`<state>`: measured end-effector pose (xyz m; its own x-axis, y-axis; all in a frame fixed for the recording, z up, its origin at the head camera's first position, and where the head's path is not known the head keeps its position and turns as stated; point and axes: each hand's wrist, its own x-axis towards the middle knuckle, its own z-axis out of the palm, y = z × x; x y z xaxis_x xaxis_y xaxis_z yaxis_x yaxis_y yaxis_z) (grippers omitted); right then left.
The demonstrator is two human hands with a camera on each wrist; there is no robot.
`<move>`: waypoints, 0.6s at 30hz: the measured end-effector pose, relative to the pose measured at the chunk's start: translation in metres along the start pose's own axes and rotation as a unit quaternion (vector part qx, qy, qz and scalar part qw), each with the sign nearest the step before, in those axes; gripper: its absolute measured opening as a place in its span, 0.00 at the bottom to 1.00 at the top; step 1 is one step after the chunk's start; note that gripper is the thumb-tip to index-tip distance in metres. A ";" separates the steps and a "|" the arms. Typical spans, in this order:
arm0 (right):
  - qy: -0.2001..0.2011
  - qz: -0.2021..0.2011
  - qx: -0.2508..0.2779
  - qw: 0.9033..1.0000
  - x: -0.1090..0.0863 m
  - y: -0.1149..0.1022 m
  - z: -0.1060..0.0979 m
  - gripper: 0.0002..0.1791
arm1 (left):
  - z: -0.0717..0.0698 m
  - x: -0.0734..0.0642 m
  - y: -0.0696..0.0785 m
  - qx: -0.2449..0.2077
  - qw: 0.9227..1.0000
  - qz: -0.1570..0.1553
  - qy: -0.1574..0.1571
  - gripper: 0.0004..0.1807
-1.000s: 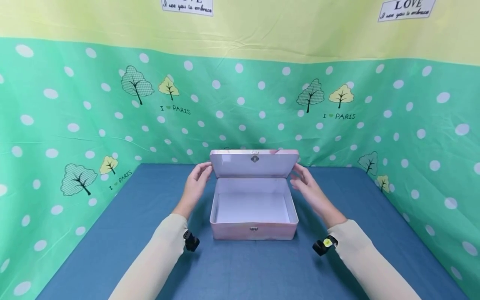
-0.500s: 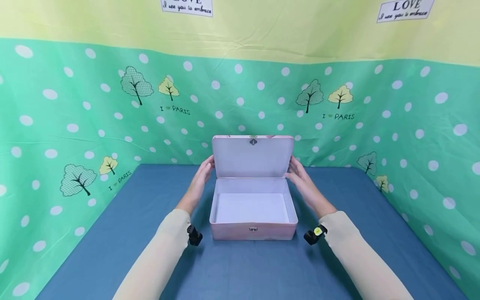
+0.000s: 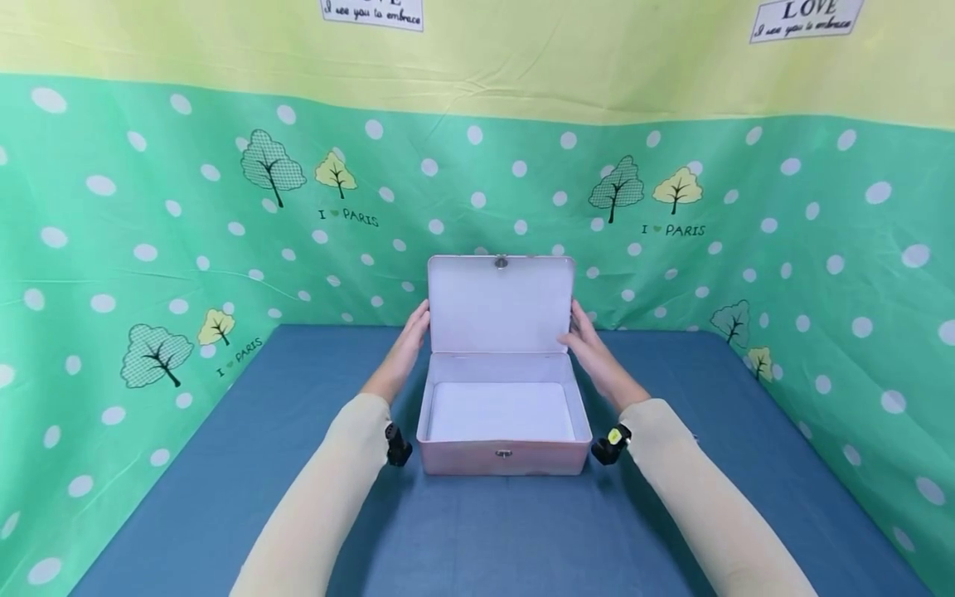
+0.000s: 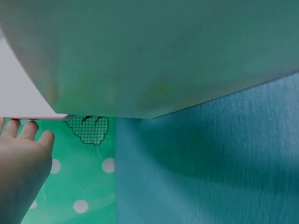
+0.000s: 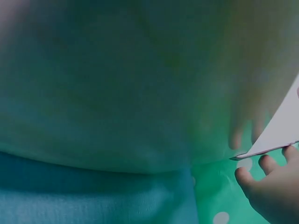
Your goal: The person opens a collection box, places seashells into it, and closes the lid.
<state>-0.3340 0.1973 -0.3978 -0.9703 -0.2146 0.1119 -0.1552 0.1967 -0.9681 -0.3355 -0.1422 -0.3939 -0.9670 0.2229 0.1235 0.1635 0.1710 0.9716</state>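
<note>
Centrally stands one pink box (image 3: pixel 507 458), lid (image 3: pixel 501 303) raised at its far side. Right hand (image 3: pixel 597 355): relaxed, fingertips on the lid's right edge. Left hand (image 3: pixel 403 348): fingers extended, ungripping, against the left edge. Handling, as judged: even pressure both sides spares the hinge line (image 3: pixel 498 353). Surface: blue cloth (image 3: pixel 492 531). Room: green dotted curtain (image 3: pixel 500 224), yellow upper band (image 3: pixel 582 58).

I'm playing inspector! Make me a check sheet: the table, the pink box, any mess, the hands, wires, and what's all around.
Surface: blue table, box standing near its middle.
Job's things: pink box, its lid raised at the back; nothing seen inside.
Clutter: nothing seen.
Hands: left hand at the lid's left edge; right hand at its right edge, thumb in front of the inner face.
Cables: nothing seen.
Surroundings: green and yellow cloth with dots, trees and lettering.
</note>
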 end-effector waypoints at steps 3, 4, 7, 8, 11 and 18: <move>-0.013 0.009 -0.001 1.000 0.006 0.002 -0.002 0.45 | 0.001 0.006 -0.002 -0.005 1.000 -0.013 -0.006 0.40; -0.018 0.012 -0.001 1.000 0.007 0.003 -0.003 0.45 | 0.001 0.007 -0.003 -0.005 1.000 -0.017 -0.010 0.39; -0.027 0.026 -0.002 0.999 0.011 0.004 -0.004 0.46 | 0.000 0.010 -0.003 0.000 0.999 -0.032 -0.019 0.38; -0.030 0.031 -0.002 0.999 0.013 0.004 -0.005 0.46 | -0.001 0.010 -0.002 0.001 0.999 -0.038 -0.023 0.38; -0.037 0.053 -0.006 0.998 0.016 0.004 -0.007 0.46 | -0.002 0.012 0.001 0.008 0.998 -0.061 -0.035 0.39; -0.068 0.081 -0.012 0.994 0.022 0.001 -0.014 0.44 | -0.007 0.021 0.001 0.003 0.995 -0.082 -0.056 0.44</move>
<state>-0.3584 0.2057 -0.3935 -0.9489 -0.3056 -0.0783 -0.0046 0.2617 -0.9652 -0.3571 -0.1443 -0.3885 -0.9531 0.2966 -0.0603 0.0069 0.2205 0.9754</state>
